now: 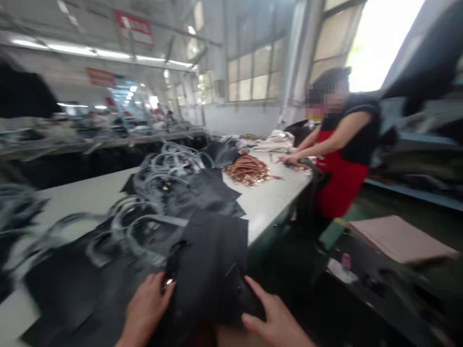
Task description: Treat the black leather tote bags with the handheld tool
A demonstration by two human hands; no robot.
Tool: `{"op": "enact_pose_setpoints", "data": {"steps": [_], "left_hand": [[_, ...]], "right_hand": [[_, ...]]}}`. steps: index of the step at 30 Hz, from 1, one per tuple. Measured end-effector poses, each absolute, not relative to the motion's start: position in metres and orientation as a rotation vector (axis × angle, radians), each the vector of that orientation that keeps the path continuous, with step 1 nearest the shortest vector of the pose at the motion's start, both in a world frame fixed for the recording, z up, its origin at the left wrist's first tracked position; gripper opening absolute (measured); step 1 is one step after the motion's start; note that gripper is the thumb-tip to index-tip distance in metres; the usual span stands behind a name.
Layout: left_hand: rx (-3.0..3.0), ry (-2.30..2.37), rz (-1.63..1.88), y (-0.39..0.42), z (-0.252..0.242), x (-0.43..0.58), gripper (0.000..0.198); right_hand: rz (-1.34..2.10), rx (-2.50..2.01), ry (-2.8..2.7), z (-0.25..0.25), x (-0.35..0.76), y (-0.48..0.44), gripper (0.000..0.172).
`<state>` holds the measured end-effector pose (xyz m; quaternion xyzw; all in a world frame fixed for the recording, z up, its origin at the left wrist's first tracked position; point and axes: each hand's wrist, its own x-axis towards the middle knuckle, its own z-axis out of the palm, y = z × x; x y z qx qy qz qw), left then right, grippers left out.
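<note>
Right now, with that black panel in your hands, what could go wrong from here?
The black panel, between your left hand and right hand, seems to overhang the table edge, so it could slide off. Its small metal fitting might also snag the grey looped strips beside it.

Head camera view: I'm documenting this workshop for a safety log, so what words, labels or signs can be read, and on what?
Nothing can be read with certainty.
Red hanging sign near the ceiling: lettering too blurred to read.
Lower red sign farther down the hall: lettering too blurred to read.
</note>
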<state>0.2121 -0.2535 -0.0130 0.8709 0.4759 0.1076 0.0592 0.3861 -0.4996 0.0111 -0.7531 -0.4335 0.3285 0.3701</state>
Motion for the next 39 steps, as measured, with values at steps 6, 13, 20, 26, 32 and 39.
{"op": "enact_pose_setpoints", "data": {"steps": [6, 13, 20, 26, 32, 39], "left_hand": [[2.472, 1.551, 0.238, -0.242, -0.017, 0.162, 0.016], [1.812, 1.267, 0.558, -0.234, -0.036, 0.170, 0.015], [1.339, 0.887, 0.786, -0.263, -0.032, 0.171, 0.018], [1.289, 0.902, 0.859, -0.271, -0.036, 0.173, 0.014], [1.136, 0.907, 0.846, -0.270, -0.041, 0.176, 0.025], [1.129, 0.919, 0.829, -0.273, -0.040, 0.177, 0.028]], "right_hand": [[1.015, -1.785, -1.158, -0.001, 0.385, -0.459, 0.076], [1.233, -1.758, -1.266, 0.007, 0.367, -0.412, 0.082], [1.468, -1.634, -1.146, 0.027, 0.352, -0.384, 0.086], [1.492, -1.556, -1.033, 0.036, 0.349, -0.363, 0.089], [1.586, -1.553, -0.980, 0.033, 0.351, -0.362, 0.083], [1.544, -1.562, -1.037, 0.037, 0.350, -0.361, 0.076]]}}
